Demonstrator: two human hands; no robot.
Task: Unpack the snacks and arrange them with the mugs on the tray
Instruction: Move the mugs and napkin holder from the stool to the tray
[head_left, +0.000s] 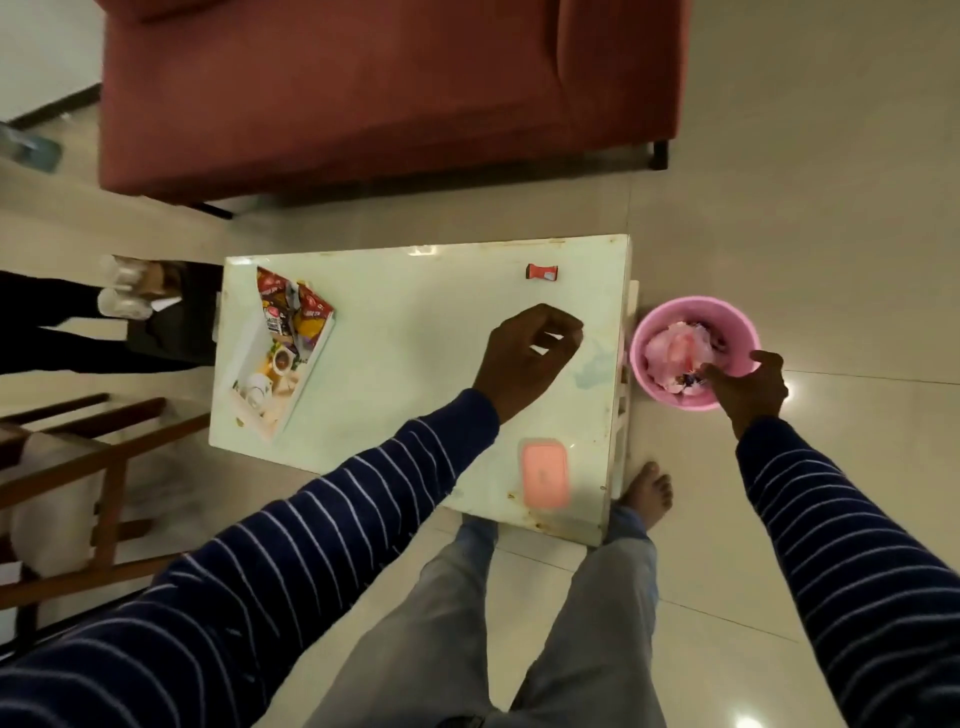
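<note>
- The tray (249, 358) is lying on the left part of the desk (415, 322), tilted against the desk's edges.
- Snack packets (293, 312) are standing in the tray's far end; two mugs (270, 371) are sitting in its near half, one dark inside, one white.
- The left hand (524, 358) is hovering over the desk's right half, fingers curled loosely inward; whether it is holding anything cannot be told.
- The right hand (748, 387) is reaching over the near rim of a pink bin (644, 332) on the floor, just beside the desk's right end; fingers are bent down into the crumpled wrappers, grip unclear.
- A small red packet (544, 272) is lying near the desk's far right corner.
- A pink lidded box (545, 478) is sitting near the desk's front edge.
- A red sofa (363, 93) is standing beyond the desk.
</note>
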